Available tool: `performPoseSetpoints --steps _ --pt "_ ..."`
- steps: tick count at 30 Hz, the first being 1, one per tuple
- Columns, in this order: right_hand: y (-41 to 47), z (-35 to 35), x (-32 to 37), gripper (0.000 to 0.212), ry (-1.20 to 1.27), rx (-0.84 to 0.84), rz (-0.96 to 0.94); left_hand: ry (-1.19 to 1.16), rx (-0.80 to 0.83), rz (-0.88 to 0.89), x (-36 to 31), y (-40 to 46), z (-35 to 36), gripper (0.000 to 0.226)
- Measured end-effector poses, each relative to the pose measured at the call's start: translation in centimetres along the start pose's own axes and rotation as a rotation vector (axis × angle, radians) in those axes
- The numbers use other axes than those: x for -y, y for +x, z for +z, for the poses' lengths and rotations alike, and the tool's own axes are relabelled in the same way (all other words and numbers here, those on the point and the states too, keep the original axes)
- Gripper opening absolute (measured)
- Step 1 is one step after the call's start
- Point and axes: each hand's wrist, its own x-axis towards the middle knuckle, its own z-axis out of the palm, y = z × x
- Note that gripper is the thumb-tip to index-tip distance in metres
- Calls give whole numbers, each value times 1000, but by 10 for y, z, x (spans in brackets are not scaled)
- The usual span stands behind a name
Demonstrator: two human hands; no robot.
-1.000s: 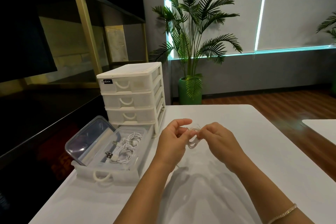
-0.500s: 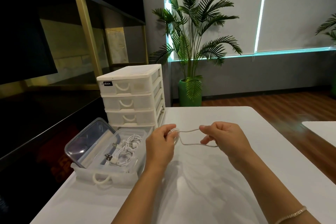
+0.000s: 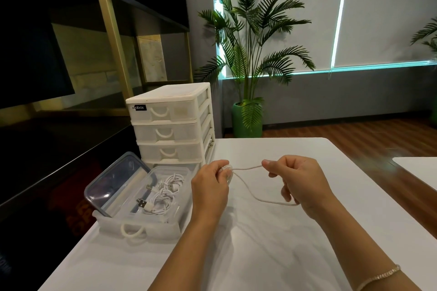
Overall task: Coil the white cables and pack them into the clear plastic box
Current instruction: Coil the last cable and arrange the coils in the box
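Note:
A white cable stretches between both hands above the white table. My left hand grips a small coil of it at the fingertips. My right hand pinches the cable's upper strand between thumb and forefinger, and a loose loop hangs under its palm. To the left, the clear plastic box lies open inside a pulled-out drawer, holding several coiled white cables with USB plugs. Its lid leans up at the left side.
A white drawer unit stands behind the box at the table's left edge. A dark counter runs along the left. A potted palm stands beyond the table; a second table corner shows at right.
My hands have drawn apart, the right moving rightward. The cable, earlier bunched between the fingertips, is now pulled out into a long loop between them.

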Motion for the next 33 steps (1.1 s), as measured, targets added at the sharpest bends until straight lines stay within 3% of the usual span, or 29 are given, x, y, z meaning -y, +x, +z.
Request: performPoseSetpoints --steps 5,12,20,27,33 --pt "1 -10 0 26 -101 85 -17 -5 -26 -14 6 3 -1 24" --pt "6 -13 -5 17 -276 -90 -118 -7 7 -14 2 3 -1 21" --pt "10 -15 -15 20 -346 -356 -318 92 272 104 -9 -4 -2 20" --pt "11 -13 -19 20 -301 -437 -368 138 348 183 -15 -6 -3 15" --pt "14 -16 -25 22 -303 -464 -311 -31 379 187 -27 -13 -9 17"
